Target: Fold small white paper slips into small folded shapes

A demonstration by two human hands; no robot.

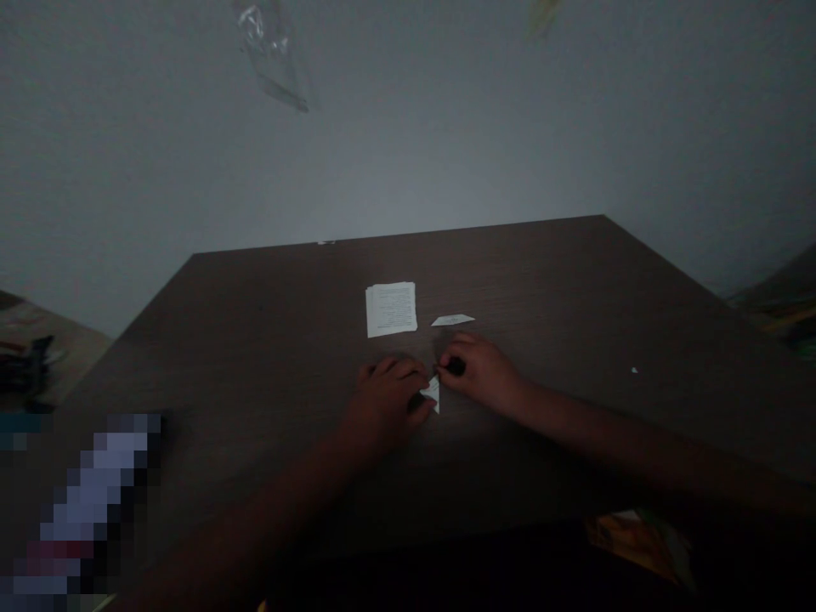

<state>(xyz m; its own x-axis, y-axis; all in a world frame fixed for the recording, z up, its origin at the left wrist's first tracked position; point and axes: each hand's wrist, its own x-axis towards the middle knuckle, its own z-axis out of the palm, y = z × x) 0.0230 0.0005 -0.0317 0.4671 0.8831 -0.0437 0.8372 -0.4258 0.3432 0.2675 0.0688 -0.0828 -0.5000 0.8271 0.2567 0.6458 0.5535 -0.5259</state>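
White paper (434, 393), outline partly hidden by the hands (387, 399)

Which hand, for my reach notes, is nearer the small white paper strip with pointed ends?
Right. The right hand sits just below the strip in view; the left hand is farther off, lower left.

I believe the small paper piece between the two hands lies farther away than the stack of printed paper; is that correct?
Not quite: the head view shows the small paper piece, between the left hand and right hand, nearer than the stack of printed paper.
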